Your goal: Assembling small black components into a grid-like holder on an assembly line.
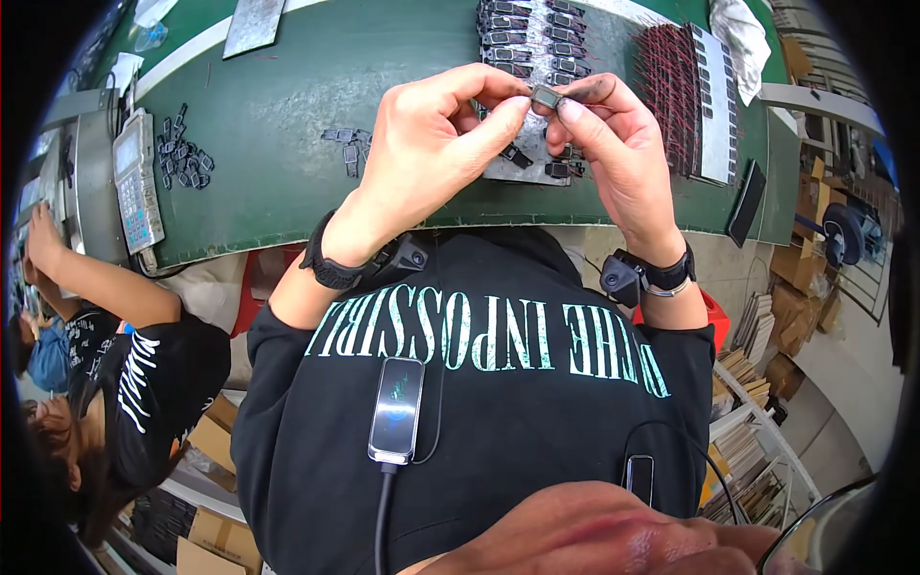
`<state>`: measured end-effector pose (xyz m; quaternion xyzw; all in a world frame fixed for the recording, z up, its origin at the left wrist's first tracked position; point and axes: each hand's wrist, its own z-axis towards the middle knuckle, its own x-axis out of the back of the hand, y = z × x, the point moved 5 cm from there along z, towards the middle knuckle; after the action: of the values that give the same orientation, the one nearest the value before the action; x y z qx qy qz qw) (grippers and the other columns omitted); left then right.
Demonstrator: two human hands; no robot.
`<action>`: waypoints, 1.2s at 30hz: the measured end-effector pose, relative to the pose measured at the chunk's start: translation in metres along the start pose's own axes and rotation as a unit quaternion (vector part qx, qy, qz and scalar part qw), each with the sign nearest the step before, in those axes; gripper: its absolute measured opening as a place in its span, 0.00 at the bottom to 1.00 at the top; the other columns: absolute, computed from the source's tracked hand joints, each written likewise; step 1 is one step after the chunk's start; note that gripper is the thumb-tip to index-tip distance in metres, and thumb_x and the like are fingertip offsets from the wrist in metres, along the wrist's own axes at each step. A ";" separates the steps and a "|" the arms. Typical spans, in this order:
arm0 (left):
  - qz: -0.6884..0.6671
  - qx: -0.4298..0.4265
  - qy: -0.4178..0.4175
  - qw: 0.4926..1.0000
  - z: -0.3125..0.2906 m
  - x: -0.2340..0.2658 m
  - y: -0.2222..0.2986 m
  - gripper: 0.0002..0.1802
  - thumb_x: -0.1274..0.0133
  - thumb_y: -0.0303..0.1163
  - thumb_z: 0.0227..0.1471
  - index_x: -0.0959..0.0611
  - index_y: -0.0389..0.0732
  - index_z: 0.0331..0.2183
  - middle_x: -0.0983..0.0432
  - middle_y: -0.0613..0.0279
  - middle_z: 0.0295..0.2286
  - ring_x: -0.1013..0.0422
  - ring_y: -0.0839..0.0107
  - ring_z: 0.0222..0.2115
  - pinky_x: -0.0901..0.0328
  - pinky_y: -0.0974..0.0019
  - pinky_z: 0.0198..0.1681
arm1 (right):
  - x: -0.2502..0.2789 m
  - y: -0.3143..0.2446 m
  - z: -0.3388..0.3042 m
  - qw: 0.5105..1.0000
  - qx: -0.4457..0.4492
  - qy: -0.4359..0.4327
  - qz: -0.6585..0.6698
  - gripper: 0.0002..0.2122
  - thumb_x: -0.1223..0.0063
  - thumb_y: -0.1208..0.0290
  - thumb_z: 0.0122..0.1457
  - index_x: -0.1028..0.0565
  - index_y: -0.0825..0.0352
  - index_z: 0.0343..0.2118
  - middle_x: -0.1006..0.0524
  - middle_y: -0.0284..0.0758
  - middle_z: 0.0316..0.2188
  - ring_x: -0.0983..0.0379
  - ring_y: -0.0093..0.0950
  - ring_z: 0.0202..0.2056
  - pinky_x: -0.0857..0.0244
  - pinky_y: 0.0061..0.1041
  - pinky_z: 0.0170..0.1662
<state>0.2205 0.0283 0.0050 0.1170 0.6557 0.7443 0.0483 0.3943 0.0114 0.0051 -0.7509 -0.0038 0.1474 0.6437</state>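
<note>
Between my two hands, above the green table, is a small dark rectangular part with a pale window-like face (547, 97). My left hand (431, 134) pinches its left end with thumb and forefinger. The thumb and fingers of my right hand (621, 144) close on its right end. Just beyond and beneath the hands lies a metal plate (494, 171) carrying two rows of similar small black parts (506, 40) with thin dark red wires. A few loose black parts (348, 146) rest on the table to the left of my left wrist.
A pile of black parts (182, 158) lies farther left, beside a grey keypad device (137, 182). At right stand a pale plate (711, 105) with many red wires (663, 96), a dark flat slab (747, 203) and a white cloth (740, 43). Another person (144, 383) works at left.
</note>
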 end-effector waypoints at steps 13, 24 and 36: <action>0.131 -0.062 0.013 0.989 0.001 0.001 0.011 0.05 0.43 0.23 0.47 0.23 0.35 0.24 0.31 0.73 0.16 0.37 0.89 0.17 0.43 0.80 0.20 | -0.013 0.000 -0.001 0.995 0.072 0.021 -0.060 0.05 0.48 0.79 0.62 0.27 0.71 0.40 0.23 0.35 0.40 0.27 0.17 0.36 0.32 0.18 0.42; 0.240 -0.251 0.122 0.930 -0.002 -0.002 0.014 0.04 0.44 0.20 0.43 0.24 0.37 0.22 0.30 0.68 0.17 0.36 0.80 0.15 0.42 0.76 0.18 | -0.011 0.019 0.004 0.981 -0.047 -0.008 0.186 0.07 0.51 0.75 0.63 0.28 0.71 0.41 0.24 0.38 0.42 0.26 0.22 0.38 0.30 0.23 0.45; 0.167 -0.191 0.059 0.965 0.009 0.009 0.012 0.05 0.41 0.23 0.45 0.17 0.42 0.29 0.21 0.62 0.26 0.25 0.74 0.21 0.33 0.69 0.20 | -0.010 0.020 0.006 0.957 -0.088 -0.041 0.273 0.11 0.51 0.72 0.63 0.28 0.72 0.45 0.22 0.36 0.39 0.25 0.21 0.37 0.28 0.24 0.45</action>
<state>0.2146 0.0373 0.0188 0.1691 0.4741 0.8589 -0.0944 0.3796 0.0120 -0.0130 -0.7703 0.1616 0.3473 0.5098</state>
